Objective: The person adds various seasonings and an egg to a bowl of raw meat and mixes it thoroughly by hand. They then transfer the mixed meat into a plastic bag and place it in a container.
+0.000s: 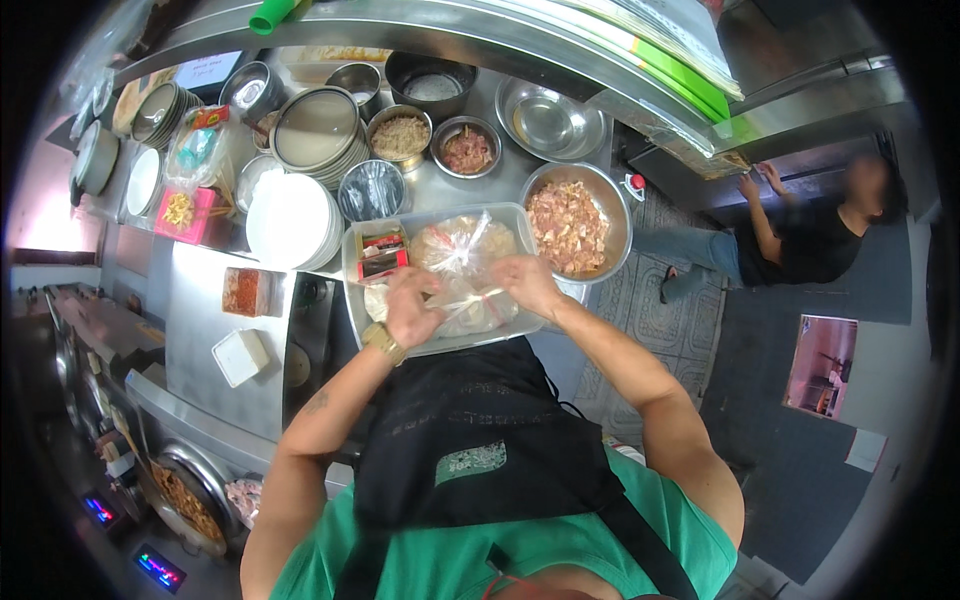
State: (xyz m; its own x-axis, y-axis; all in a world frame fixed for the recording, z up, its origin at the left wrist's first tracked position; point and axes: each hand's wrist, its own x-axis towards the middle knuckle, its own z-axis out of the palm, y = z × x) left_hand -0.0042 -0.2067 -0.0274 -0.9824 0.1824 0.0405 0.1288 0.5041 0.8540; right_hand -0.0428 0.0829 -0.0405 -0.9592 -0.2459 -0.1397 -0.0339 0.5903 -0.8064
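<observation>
A translucent plastic tub (442, 347) stands at the near edge of the steel counter, against my apron. Inside lie tied clear plastic bags (461, 244) of pale food and, at the back left, small red and black packets (382, 255). My left hand (412, 300), with a watch at the wrist, reaches over the tub's left part, its fingers bent at the bags. Over the right part, my right hand (525, 283) has its fingertips at a bag; whether either hand grips the plastic is not clear. A steel bowl of chopped raw meat (570, 225) touches the tub's right side.
White plates (291, 221) and rimmed dishes (315, 127) are stacked at the left. Behind the tub stand bowls of minced meat (401, 137) and meat pieces (466, 150), and a wide steel basin (550, 116). A shelf (480, 46) crosses above. Another person (802, 232) stands at the right.
</observation>
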